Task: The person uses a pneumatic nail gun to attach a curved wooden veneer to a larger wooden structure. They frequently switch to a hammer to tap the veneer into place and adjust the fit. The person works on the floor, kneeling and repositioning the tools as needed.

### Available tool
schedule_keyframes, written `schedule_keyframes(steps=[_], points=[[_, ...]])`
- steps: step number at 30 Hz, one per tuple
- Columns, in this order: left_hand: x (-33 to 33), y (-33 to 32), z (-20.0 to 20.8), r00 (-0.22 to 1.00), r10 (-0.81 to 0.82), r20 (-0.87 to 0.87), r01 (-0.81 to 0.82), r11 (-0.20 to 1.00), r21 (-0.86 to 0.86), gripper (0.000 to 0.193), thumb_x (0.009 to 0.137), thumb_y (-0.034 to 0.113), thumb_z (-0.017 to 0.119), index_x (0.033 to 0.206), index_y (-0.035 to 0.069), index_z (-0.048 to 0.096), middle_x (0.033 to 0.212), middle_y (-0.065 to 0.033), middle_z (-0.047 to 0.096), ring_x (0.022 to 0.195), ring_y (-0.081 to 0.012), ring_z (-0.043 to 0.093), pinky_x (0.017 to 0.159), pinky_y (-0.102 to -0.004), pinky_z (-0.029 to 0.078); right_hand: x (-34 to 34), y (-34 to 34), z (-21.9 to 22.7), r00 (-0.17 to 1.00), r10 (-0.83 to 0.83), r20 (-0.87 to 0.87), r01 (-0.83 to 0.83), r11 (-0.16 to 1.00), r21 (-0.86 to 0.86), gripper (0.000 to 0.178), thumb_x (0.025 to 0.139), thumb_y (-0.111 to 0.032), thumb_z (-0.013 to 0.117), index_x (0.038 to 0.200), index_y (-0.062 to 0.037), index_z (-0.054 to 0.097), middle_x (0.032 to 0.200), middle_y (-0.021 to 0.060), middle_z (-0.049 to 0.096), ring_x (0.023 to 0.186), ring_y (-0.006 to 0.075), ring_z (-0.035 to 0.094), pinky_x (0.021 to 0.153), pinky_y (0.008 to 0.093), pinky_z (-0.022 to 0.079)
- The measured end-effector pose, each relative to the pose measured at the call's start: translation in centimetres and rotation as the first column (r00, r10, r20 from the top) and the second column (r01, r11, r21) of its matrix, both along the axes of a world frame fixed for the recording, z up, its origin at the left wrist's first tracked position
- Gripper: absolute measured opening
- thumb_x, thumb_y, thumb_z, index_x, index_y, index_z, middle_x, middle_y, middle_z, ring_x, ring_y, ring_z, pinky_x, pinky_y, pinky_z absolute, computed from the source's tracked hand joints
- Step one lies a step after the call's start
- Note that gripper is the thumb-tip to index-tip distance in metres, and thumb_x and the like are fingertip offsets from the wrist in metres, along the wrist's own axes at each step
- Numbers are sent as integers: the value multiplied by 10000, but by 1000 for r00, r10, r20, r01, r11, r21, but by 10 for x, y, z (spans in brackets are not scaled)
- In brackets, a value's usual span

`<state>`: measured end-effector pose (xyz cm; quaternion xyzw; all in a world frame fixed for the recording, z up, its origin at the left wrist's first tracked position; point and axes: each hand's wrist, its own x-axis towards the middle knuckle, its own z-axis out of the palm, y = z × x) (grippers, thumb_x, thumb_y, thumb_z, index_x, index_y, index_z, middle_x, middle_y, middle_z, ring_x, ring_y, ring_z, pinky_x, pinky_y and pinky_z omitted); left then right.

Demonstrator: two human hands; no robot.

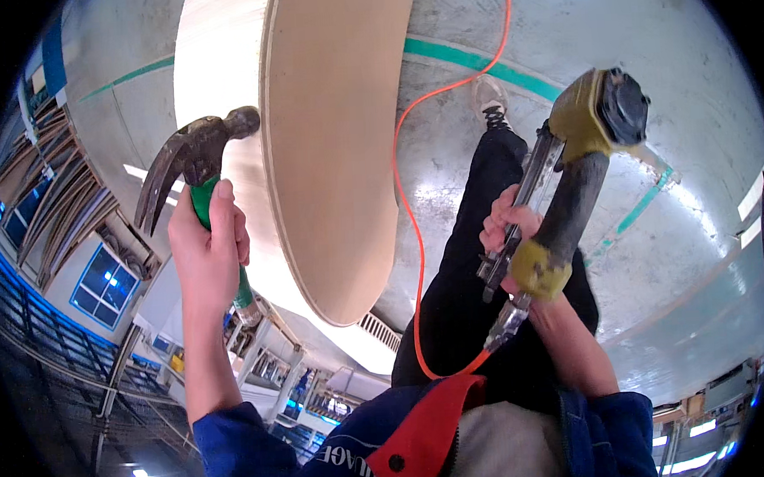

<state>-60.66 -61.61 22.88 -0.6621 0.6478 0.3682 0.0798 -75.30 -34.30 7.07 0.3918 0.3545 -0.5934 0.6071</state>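
My left hand (208, 246) is wrapped round the green handle of a claw hammer (197, 153). The dark head is up, with its striking face close to the edge of a large curved wooden panel (336, 155); whether they touch I cannot tell. On the other side, my right hand (513, 224) grips a yellow and black pneumatic nail gun (572, 196) around its magazine side, over my leg. Part of that hand is hidden behind the tool. An orange air hose (420, 237) is joined to the fitting at the gun's lower end.
The hose loops up past the panel across a grey concrete floor (645, 22) with green lines. One shoe (489, 97) stands near the hose. Curved wooden strips (64, 184) are stacked at the far left, above a blue-framed window (104, 286). Shelving (273, 371) shows below the hammer.
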Motion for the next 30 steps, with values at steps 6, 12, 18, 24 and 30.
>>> schedule_keyframes(steps=[6,12,18,24,30], points=[[10,20,-14,993,77,-93,-88,990,-113,292,1073,299,519,1044,9,538,663,-28,508,491,-85,480,428,-226,379,-9,-12,-97,979,-76,189,89,994,-65,140,935,-212,635,870,-133,540,744,-15,513,650,107,529,584,252,434],[19,43,-29,993,82,87,-80,996,-35,228,1075,212,502,946,24,497,616,-17,512,453,-73,465,401,-237,378,-27,-27,-140,908,-111,403,85,993,82,169,835,-125,696,825,-101,529,738,5,522,521,131,510,499,273,449],[-30,35,-15,988,154,5,-151,973,-176,301,1092,342,466,1016,52,499,674,-27,487,487,-105,460,418,-252,381,-61,-16,-139,858,-43,511,-54,983,175,172,835,-69,645,808,-98,477,711,-41,440,555,52,435,500,191,389],[-48,20,-46,958,119,262,-77,983,-165,364,1091,284,455,801,68,490,586,-31,480,418,-107,457,387,-257,378,-80,-9,-156,829,-89,553,14,990,138,189,810,-96,681,840,-107,495,736,-35,463,595,66,464,521,192,421],[-94,-17,-40,983,170,63,-155,968,-197,317,1094,335,466,927,69,505,621,-15,473,431,-95,434,383,-253,362,-93,-11,-157,822,-115,557,36,988,150,182,807,-73,665,830,-102,487,737,-24,478,584,68,479,505,195,432]])
